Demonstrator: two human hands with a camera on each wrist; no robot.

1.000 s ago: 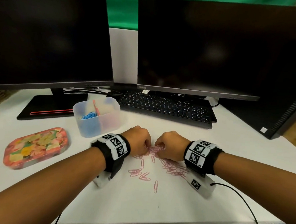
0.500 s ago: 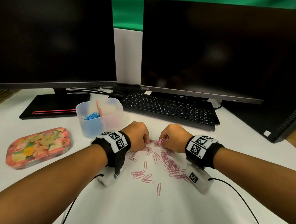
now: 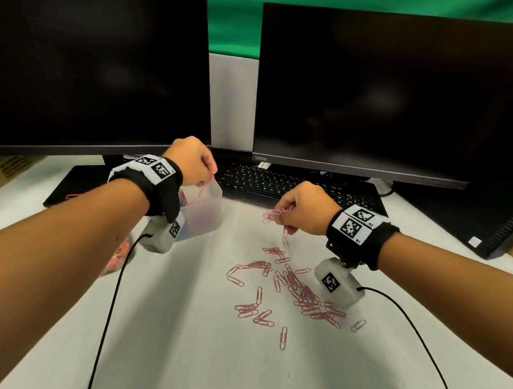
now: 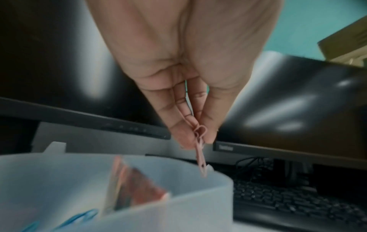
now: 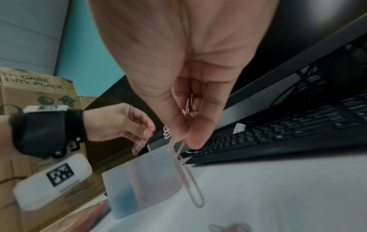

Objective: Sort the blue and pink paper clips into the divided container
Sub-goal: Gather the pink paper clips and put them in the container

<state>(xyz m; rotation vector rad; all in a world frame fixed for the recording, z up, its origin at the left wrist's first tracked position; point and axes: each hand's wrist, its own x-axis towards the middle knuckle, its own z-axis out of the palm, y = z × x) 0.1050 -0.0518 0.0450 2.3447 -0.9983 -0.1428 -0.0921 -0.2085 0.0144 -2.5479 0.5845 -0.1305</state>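
While your left hand (image 3: pixel 191 160) hangs over the container (image 3: pixel 206 212), note that its fingers pinch a few pink clips (image 4: pixel 200 150) whose long axis points straight down at the rim; from the left wrist view they hang above the right-hand compartment, on the far side of the divider (image 4: pixel 119 180) from the blue clips (image 4: pixel 79 218). Judgement: a plain release should land them correctly, provided the hand sits inboard of the rim, which looks close. Your right hand (image 3: pixel 305 208) is to the right of the container, lifted off the desk (image 3: pixel 180 340), clamped on a bunch of pink clips (image 3: pixel 278 213) with one dangling loose (image 5: pixel 190 180); that one may drop early. Remaining pink clips (image 3: pixel 292 283) lie scattered on the white desk below and nearer you, closer to the right hand. Two dark monitors (image 3: pixel 375 90) and a keyboard (image 3: pixel 280 183) stand behind; a green wall beyond
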